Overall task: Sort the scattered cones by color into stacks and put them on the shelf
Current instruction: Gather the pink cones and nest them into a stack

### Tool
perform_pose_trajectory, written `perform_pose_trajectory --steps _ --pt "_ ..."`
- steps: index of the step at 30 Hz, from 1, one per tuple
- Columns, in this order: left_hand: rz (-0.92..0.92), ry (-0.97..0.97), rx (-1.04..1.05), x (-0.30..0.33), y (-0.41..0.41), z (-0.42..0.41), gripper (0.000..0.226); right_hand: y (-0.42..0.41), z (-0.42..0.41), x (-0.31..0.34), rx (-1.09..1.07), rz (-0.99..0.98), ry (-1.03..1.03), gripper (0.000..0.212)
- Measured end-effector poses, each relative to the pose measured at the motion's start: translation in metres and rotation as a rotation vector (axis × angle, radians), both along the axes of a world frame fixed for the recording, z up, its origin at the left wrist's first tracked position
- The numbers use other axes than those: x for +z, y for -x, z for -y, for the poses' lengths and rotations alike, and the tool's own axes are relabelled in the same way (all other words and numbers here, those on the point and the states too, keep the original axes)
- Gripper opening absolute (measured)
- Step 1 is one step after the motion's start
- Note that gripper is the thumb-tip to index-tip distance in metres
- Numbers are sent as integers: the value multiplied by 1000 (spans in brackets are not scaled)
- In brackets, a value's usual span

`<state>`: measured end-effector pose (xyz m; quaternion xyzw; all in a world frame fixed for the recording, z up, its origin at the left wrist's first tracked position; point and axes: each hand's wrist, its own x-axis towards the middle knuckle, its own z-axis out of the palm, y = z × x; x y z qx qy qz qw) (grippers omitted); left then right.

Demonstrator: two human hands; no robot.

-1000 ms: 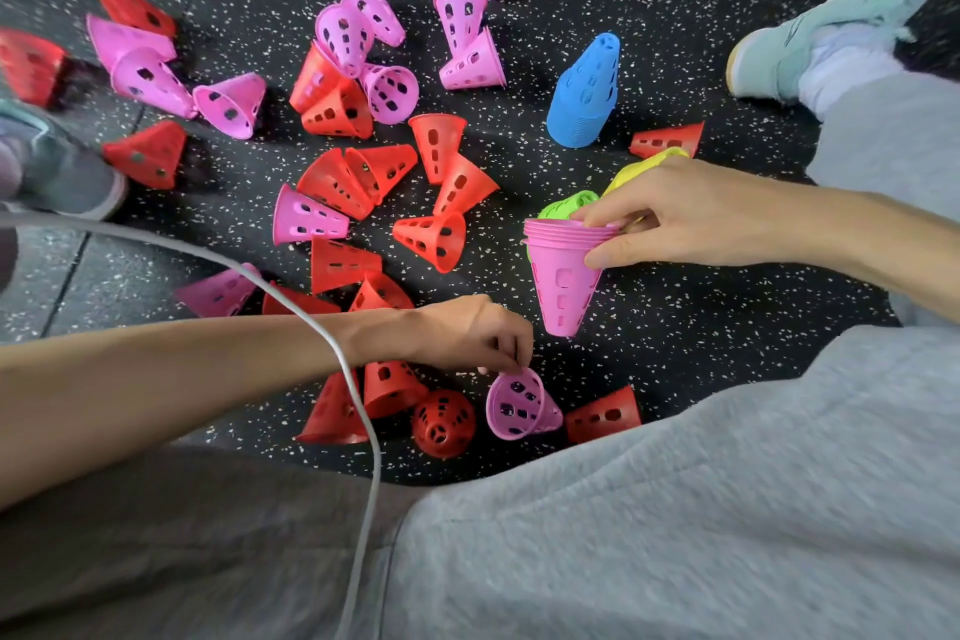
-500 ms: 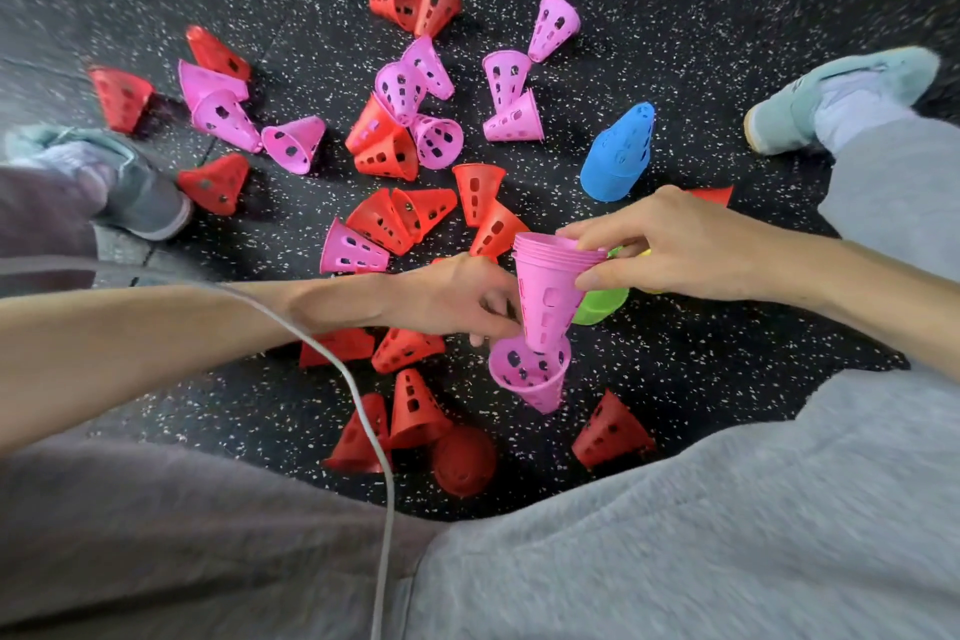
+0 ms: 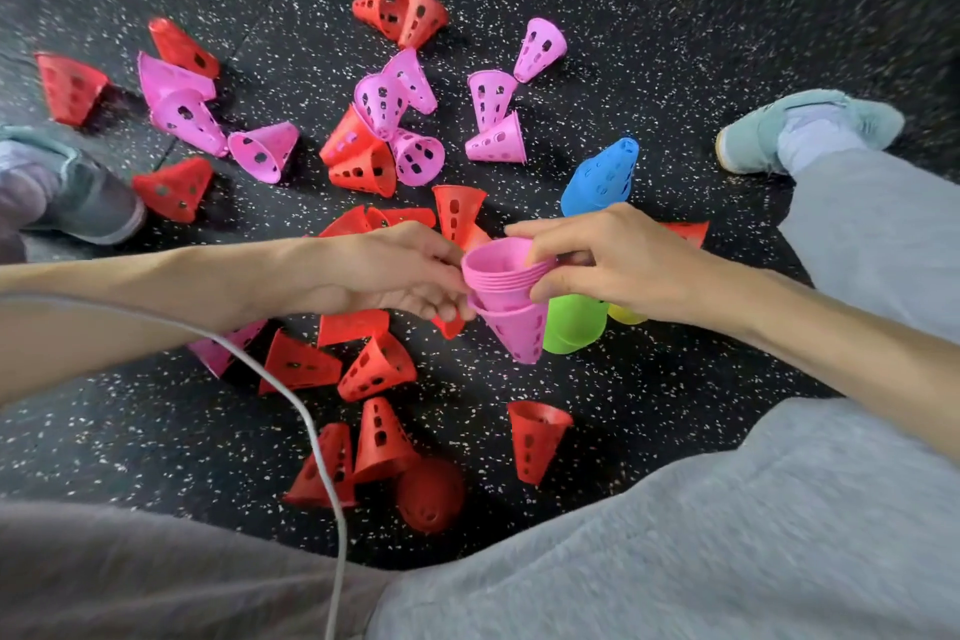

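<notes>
Hands meet mid-air: right hand (image 3: 618, 265) and left hand (image 3: 400, 270) both grip the pink stack (image 3: 506, 296).

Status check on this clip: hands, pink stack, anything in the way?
Both hands on pink cone stack: right hand grips rims, left hand fits outer cone underneath. Loose pink and red cones litter floor. No obstruction; no shelf in view.

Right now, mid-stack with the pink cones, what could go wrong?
1. The pink cone stack is held in the air by the right hand at its rims while the left hand presses on the outer cone; a crooked fit could jam or drop it.
2. The gray cable hangs over the red cones and could drag them.
</notes>
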<state>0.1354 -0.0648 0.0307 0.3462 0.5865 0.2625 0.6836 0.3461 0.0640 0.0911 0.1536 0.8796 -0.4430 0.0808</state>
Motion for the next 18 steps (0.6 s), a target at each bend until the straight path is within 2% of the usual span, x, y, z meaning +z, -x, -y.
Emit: perform_pose_trajectory --steps 4,7,14,18 --pt "106 38 88 2 8 -5 15 1 -10 -8 -30 13 -7 9" --pt "145 35 117 7 14 -8 17 2 -15 -9 -60 1 11 17" --pt "179 -64 201 16 18 -15 17 12 -23 4 -55 -70 -140 16" --pt "58 -195 212 17 25 -22 30 21 -33 9 -89 -87 -252 15"
